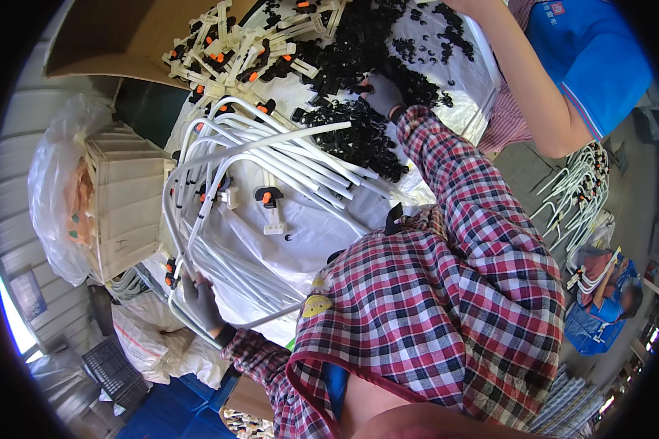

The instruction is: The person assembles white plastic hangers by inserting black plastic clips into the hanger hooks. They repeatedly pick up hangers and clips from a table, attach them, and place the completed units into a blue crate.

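Observation:
My left hand, in a grey glove, grips the bent end of a bundle of white curved tubes at the table's near left edge. The tubes fan out across the white sheet toward the middle. My right hand, also grey-gloved, reaches far across and rests in a heap of small black plastic parts; its fingers are partly buried, so what they pinch is hidden. A few black-and-orange clips lie loose under the tubes. My plaid sleeves fill the lower right.
White-and-orange clip assemblies pile at the far left beside a cardboard flap. A cream plastic crate and clear bag stand left. A person in a blue shirt leans in at the top right. More bent tubes hang at the right.

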### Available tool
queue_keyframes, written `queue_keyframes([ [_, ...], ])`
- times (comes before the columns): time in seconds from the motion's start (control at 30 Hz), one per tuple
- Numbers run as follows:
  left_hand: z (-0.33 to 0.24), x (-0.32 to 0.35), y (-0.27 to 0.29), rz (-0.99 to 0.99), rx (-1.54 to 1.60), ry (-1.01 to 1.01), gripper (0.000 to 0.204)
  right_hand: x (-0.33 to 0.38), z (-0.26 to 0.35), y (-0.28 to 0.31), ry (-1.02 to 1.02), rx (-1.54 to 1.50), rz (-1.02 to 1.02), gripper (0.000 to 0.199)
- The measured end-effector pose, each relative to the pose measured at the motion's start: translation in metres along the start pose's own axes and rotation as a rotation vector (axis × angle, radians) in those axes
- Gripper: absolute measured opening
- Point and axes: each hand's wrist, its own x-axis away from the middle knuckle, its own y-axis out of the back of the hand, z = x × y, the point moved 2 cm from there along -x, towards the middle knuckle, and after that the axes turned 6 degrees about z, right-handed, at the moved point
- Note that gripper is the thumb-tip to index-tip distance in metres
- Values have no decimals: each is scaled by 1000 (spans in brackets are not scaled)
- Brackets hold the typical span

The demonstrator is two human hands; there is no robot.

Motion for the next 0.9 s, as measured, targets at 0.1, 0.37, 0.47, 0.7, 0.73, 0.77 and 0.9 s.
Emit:
queue_keyframes([
  [0.1,9,19,9,-54,90,-62,30,22,0,-12,-159,-718,233,28],
  [0.37,18,-14,2,-70,-39,-124,20,53,7,-28,-346,-1212,656,33],
  [0.47,18,-22,-3,-66,-5,-149,18,53,15,-33,-246,-1074,667,28],
  [0.7,32,-17,10,-46,96,-90,26,40,22,-37,153,-419,556,20],
  [0.73,35,-12,12,-57,106,-81,26,41,33,-32,214,-324,550,21],
  [0.77,32,-10,12,-60,103,-111,26,41,36,-28,248,-343,578,24],
  [0.9,17,0,12,-60,88,-97,22,30,42,-8,62,-575,951,36],
])
